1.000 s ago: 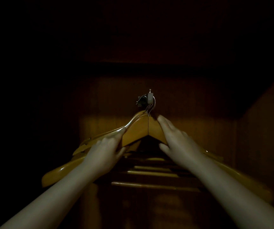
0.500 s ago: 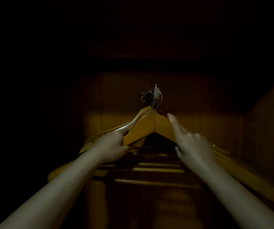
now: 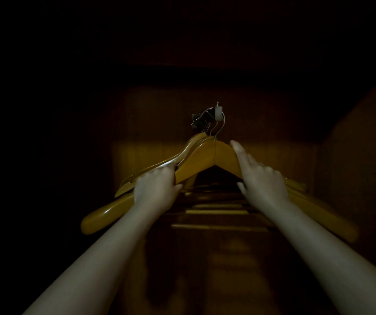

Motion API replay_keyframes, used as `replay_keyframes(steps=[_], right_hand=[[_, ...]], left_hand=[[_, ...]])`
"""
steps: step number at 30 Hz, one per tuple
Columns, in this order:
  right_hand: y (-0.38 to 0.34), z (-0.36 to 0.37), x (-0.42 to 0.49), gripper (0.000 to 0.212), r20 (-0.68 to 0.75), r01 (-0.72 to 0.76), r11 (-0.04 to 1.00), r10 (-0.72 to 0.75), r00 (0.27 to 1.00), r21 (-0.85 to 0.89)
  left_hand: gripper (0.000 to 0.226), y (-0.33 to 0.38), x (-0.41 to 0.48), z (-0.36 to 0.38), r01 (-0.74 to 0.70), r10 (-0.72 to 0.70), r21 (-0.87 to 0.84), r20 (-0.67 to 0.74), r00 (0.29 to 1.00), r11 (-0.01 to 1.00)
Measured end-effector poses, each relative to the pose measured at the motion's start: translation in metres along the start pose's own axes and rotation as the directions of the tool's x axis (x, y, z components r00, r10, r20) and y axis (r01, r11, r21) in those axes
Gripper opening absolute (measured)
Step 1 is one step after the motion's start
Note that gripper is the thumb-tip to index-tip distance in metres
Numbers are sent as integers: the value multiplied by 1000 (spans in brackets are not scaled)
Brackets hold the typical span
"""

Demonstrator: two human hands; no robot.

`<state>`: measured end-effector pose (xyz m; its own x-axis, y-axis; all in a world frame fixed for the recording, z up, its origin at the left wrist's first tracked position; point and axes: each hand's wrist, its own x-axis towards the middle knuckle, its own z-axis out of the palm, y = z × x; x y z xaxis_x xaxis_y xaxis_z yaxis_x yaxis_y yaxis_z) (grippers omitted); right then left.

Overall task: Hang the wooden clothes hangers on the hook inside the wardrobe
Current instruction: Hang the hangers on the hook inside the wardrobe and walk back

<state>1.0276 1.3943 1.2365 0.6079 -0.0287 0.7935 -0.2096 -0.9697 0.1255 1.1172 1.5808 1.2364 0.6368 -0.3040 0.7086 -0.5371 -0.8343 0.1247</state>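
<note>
Several yellow wooden clothes hangers hang in a bunch from a small hook on the wardrobe's back wall, their wire hooks looped over it. My left hand grips the left arm of the nearest hanger, fingers curled over its top edge and thumb under. My right hand lies on the right arm with its index finger stretched straight up toward the peak, the other fingers loosely bent. The hangers' lower bars show between my wrists.
The wardrobe interior is very dark. Brown wooden back wall behind the hook, a side wall close on the right, blackness on the left and above. A dark metal fitting sits just left of the hook.
My right hand slid down from the hanger's peak and its grasp loosened to a pointing index finger. The left hand closed tighter round the left arm. The view tilted slightly upward.
</note>
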Motion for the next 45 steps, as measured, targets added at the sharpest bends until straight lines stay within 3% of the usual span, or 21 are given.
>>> replay_keyframes(steps=[6,10,13,18,22,29,35,39,45], right_hand=[[-2,-8,3,87,101,-69,992,58,993,105],[1,-13,-20,81,163,-120,986,101,982,114],[4,-20,-52,73,92,-45,990,33,995,131],[10,-40,-111,56,175,59,977,-96,980,206],[18,-52,-164,50,235,25,953,-100,967,303],[39,-64,-274,43,485,-152,918,-50,873,367],[57,-63,-383,35,735,-459,844,123,667,276],[53,-62,-474,27,852,-676,731,291,435,95],[6,-88,-610,27,876,-857,473,478,55,-204]], left_hand=[[54,3,-10,-1,85,-85,-7,19,996,996],[69,4,-41,-6,83,-84,29,14,996,996],[72,11,-71,-16,39,-39,-2,54,998,999],[64,38,-127,-36,-80,97,-109,160,982,991],[60,63,-173,-43,-160,212,-196,283,936,967],[56,105,-262,-20,-134,315,-352,528,789,926],[52,123,-328,43,-24,413,-495,695,589,869],[42,123,-382,90,56,481,-546,778,405,836],[18,104,-480,136,250,556,-550,829,55,796]])
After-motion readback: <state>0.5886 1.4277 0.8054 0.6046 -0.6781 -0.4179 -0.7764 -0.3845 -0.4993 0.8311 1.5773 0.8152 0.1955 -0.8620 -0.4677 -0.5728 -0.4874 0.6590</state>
